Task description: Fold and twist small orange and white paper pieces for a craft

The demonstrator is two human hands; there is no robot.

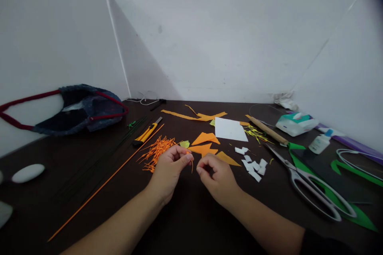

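Observation:
A thin orange strip [192, 165] hangs from the pinched thumb and fingers of my left hand [172, 169]. Just right of it, my right hand [217, 177] has its thumb and index fingertip brought together; anything between them is too small to make out. Behind my left hand lies a pile of thin orange strips [160, 149]. Several orange paper pieces [206, 138] are spread beyond the gap between my hands. Small white paper pieces [253, 166] lie to the right of my right hand.
A yellow utility knife [147, 133] and a long orange stick [104, 183] lie at left, near a dark bag [83, 107]. Scissors [311, 187], green paper [363, 219], a glue bottle [320, 143] and a tissue pack [296, 123] are at right. White paper [230, 128] lies further back.

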